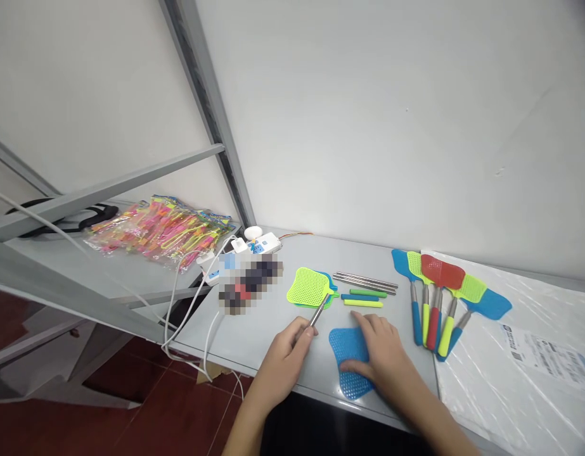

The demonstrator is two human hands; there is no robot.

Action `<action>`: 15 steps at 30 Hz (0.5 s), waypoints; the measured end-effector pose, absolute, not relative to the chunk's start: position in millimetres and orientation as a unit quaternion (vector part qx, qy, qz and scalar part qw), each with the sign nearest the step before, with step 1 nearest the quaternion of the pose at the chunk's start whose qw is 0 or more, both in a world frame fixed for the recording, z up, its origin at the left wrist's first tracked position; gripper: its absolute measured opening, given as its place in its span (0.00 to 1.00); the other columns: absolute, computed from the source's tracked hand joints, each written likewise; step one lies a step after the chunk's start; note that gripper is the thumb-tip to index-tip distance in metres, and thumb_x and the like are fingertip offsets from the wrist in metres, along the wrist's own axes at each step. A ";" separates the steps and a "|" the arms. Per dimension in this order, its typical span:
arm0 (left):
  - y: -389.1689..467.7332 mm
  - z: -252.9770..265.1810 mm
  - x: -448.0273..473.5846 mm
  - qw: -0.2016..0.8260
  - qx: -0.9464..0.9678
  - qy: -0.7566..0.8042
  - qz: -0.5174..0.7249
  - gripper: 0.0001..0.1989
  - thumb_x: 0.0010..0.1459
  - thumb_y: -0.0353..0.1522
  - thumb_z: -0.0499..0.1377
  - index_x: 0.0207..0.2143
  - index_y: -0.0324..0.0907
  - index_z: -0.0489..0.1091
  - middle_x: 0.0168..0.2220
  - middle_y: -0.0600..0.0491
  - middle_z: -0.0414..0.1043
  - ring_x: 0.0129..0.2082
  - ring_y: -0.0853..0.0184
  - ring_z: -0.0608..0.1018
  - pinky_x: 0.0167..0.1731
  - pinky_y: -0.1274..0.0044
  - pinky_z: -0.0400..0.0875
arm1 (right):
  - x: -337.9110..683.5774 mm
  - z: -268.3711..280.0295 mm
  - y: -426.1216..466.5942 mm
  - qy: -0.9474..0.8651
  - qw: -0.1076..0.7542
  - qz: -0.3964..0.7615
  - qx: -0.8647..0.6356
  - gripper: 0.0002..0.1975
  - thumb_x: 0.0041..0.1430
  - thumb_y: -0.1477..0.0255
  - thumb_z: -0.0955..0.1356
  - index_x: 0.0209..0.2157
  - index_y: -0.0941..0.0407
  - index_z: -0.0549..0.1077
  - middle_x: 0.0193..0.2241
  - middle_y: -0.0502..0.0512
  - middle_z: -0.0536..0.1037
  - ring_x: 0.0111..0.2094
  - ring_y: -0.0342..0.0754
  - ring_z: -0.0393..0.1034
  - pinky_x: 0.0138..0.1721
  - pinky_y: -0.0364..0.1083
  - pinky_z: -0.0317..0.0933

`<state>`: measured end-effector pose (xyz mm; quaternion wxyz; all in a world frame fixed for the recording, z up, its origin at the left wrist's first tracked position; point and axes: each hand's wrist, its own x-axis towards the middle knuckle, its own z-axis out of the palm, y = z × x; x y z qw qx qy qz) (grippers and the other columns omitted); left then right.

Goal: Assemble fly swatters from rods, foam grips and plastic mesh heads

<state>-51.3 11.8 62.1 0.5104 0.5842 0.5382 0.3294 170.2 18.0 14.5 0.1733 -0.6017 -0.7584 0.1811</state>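
My left hand (289, 351) is closed round the lower end of a metal rod (318, 311), which points up and to the right. The rod's far tip overlaps a small stack of fly swatter heads, a yellow-green one (308, 286) on top with blue and green edges beneath. Over a blue fly swatter head (347, 345) near the table's front edge is my right hand (385, 351), thumb and fingers apart. It covers the head's right side. Beyond it lie several metal rods (366, 282) and three handle sleeves: green (368, 293), blue (361, 297) and yellow (363, 303).
Several assembled fly swatters (435, 310) lie fanned at right, partly on a white plastic-wrapped package (525, 373). Power strips (268, 243) with white cables and a blurred object (249, 285) occupy the left side. Packets of colourful items (163, 229) lie beyond a metal frame post (220, 126).
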 end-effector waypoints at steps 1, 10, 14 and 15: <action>12.2 60.6 -50.1 0.509 0.583 0.541 0.329 0.17 0.66 0.45 0.46 0.34 0.43 0.65 0.24 0.60 0.56 0.26 0.69 0.61 0.29 0.79 0.57 | 171.7 16.8 19.2 -0.736 0.191 0.200 -0.618 0.40 0.42 0.58 0.76 0.56 0.58 0.67 0.49 0.66 0.73 0.50 0.66 0.66 0.52 0.62 0.58; 8.1 58.0 -38.6 0.532 0.608 0.510 0.295 0.18 0.66 0.45 0.47 0.32 0.43 0.64 0.24 0.60 0.55 0.25 0.70 0.59 0.29 0.79 0.55 | 197.6 65.2 28.2 -0.286 0.607 0.422 -0.609 0.20 0.52 0.57 0.71 0.44 0.53 0.72 0.42 0.54 0.79 0.42 0.53 0.74 0.38 0.48 0.69; 2.7 65.1 -28.5 0.534 0.632 0.491 0.273 0.18 0.66 0.45 0.47 0.31 0.42 0.64 0.25 0.60 0.54 0.26 0.71 0.59 0.28 0.79 0.53 | 182.9 72.7 35.3 -0.136 0.725 0.439 -0.513 0.19 0.49 0.63 0.73 0.42 0.53 0.72 0.41 0.50 0.79 0.40 0.47 0.74 0.35 0.43 0.69; 1.5 66.7 -26.4 0.527 0.641 0.488 0.271 0.18 0.66 0.45 0.47 0.30 0.42 0.63 0.25 0.60 0.55 0.27 0.71 0.59 0.28 0.79 0.53 | 177.8 72.7 35.1 -0.143 0.727 0.433 -0.513 0.18 0.49 0.63 0.73 0.42 0.53 0.72 0.40 0.50 0.79 0.38 0.46 0.74 0.33 0.42 0.69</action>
